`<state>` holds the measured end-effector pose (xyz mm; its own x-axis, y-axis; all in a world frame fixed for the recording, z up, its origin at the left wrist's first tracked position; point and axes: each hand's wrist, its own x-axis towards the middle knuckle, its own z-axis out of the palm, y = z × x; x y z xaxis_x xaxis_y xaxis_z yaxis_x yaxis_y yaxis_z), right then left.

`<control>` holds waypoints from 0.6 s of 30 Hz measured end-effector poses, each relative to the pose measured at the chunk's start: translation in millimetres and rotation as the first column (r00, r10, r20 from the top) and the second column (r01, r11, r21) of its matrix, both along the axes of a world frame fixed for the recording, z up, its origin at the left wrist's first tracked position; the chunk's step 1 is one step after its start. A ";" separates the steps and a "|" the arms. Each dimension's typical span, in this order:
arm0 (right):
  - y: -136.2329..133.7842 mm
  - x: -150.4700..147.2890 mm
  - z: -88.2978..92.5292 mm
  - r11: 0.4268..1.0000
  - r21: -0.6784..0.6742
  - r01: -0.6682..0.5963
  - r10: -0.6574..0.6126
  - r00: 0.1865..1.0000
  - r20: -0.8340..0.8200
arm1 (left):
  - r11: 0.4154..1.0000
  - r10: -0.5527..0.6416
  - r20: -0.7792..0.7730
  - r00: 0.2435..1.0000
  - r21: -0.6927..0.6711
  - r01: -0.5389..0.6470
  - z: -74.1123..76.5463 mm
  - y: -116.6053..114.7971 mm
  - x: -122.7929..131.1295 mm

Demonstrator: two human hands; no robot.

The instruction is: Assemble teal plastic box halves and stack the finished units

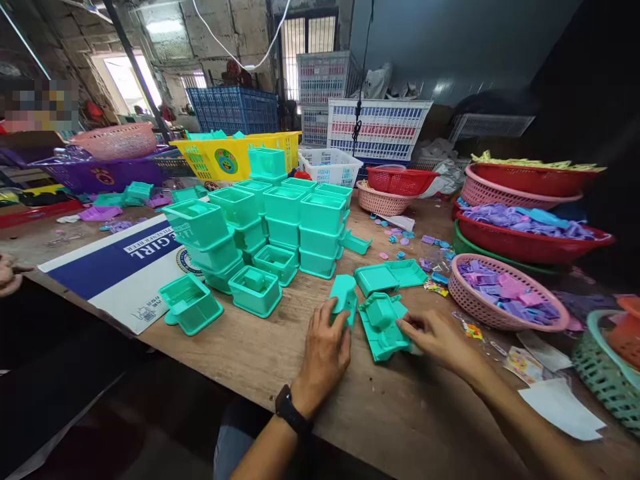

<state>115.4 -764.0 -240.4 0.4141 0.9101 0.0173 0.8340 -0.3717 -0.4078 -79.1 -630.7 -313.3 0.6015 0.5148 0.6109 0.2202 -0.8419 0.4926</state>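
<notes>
My left hand (323,340), with a black watch on its wrist, is closed around a small teal plastic piece (344,293) with a rounded edge. To its right lies an open teal plastic tray part (381,341) with a raised block inside. My right hand (433,339) pinches that part's right edge; its fingertips are partly hidden. Just behind sits an opened teal plastic case (377,279), its two halves spread flat. Left of my hands stand stacked teal plastic boxes (283,205), with several single open boxes (256,291) in front of them.
A printed cardboard sheet (120,267) lies at the left. Pink basket (510,320) and red basins (535,240) of purple pieces stand right, near loose paper (563,407). A yellow crate (240,157) is behind the stacks. Another person's hand (10,275) shows at the left edge.
</notes>
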 end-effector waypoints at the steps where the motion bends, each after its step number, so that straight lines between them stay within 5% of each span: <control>1: -12.7 -2.0 1.3 0.999 -0.003 -0.035 0.035 0.999 -0.014 | 1.000 0.007 0.013 1.000 0.001 -0.007 -2.8 0.4 0.0; 6: -65.5 -18.2 6.5 0.945 0.045 -0.323 0.321 0.946 0.054 | 0.997 -0.074 0.033 0.997 0.007 0.074 -7.0 -11.8 -9.3; 12: -71.3 -26.3 10.5 0.887 0.140 -0.439 0.433 0.898 0.077 | 0.897 -0.377 0.094 0.921 -0.209 0.389 -3.2 -48.5 -33.3; 15: -64.8 -12.5 -0.7 0.909 0.285 -0.304 0.300 0.952 0.058 | 0.828 -0.490 0.102 0.866 -0.255 0.499 -4.9 -71.3 -41.1; 18: -52.2 17.9 -19.5 0.931 0.360 -0.063 0.021 0.993 0.120 | 0.880 -0.405 0.093 0.910 -0.230 0.415 -9.1 -89.2 -41.7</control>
